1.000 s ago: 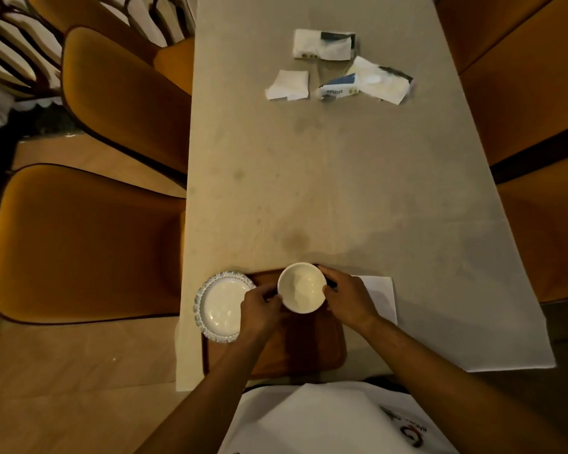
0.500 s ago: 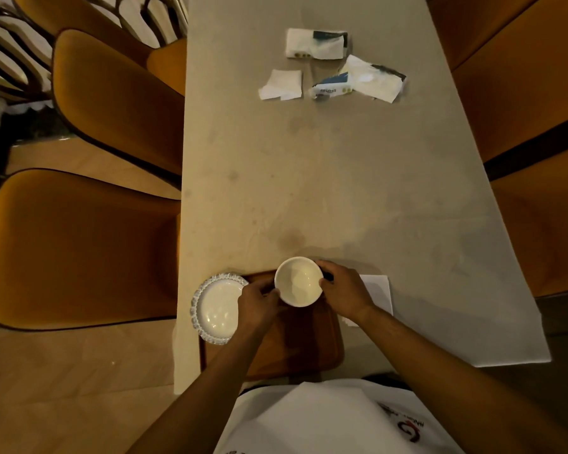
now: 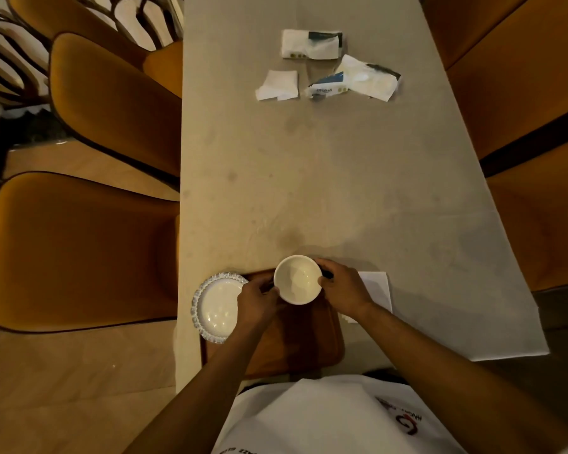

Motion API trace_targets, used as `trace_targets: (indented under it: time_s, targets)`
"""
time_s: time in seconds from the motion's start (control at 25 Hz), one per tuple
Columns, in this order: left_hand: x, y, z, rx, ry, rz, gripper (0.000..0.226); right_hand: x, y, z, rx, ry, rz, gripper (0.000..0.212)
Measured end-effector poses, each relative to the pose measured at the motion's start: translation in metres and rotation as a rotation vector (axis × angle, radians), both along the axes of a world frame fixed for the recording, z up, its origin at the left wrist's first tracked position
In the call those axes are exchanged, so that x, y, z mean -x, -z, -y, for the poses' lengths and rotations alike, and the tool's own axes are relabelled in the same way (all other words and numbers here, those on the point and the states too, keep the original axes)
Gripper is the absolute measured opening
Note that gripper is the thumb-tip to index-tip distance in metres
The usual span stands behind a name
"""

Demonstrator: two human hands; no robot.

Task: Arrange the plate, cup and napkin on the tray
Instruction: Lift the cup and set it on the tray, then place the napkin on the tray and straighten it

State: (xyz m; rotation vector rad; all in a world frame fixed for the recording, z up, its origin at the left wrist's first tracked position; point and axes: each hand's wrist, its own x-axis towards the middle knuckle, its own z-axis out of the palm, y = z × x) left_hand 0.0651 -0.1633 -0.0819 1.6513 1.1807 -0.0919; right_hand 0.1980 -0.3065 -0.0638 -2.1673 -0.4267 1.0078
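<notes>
A white cup [image 3: 297, 279] is over the far edge of the brown wooden tray [image 3: 312, 342] at the table's near end. My left hand [image 3: 255, 303] grips its left side and my right hand [image 3: 343, 291] grips its right side. A white plate [image 3: 215, 306] with a beaded rim lies on the tray's left edge, partly under my left hand and overhanging the table's left edge. A white napkin [image 3: 377, 288] lies flat on the table just right of the tray, partly hidden by my right hand.
The long table [image 3: 341, 191] has a beige cloth. At its far end lie a loose tissue [image 3: 277, 86] and two tissue packs [image 3: 312, 44] [image 3: 358, 79]. Orange chairs [image 3: 79, 250] stand along the left side and orange seating [image 3: 538, 93] along the right.
The cup has shifted slightly away from me toward the tray's far edge, both hands staying on it. Plate and napkin have not moved.
</notes>
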Motion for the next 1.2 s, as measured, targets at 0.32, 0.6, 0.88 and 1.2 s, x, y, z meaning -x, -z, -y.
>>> trace_targets:
  time_s: [0.32,0.6,0.88,1.2]
  targets:
    - [-0.004,-0.025,-0.004,-0.031,0.121,-0.020,0.034,-0.002,-0.003,0.002,0.003,-0.034,-0.012,0.045]
    - [-0.033,-0.068,0.043,-0.225,0.427,0.027,0.015,-0.025,-0.002,0.062,0.125,0.386,0.174,0.028]
    - [-0.072,-0.046,0.120,-0.007,0.645,-0.149,0.058,-0.016,0.014,0.109,0.332,0.554,-0.068,0.040]
    - [-0.082,-0.032,0.138,-0.032,0.568,-0.216,0.051,-0.020,0.026,0.110,0.243,0.648,-0.173,0.037]
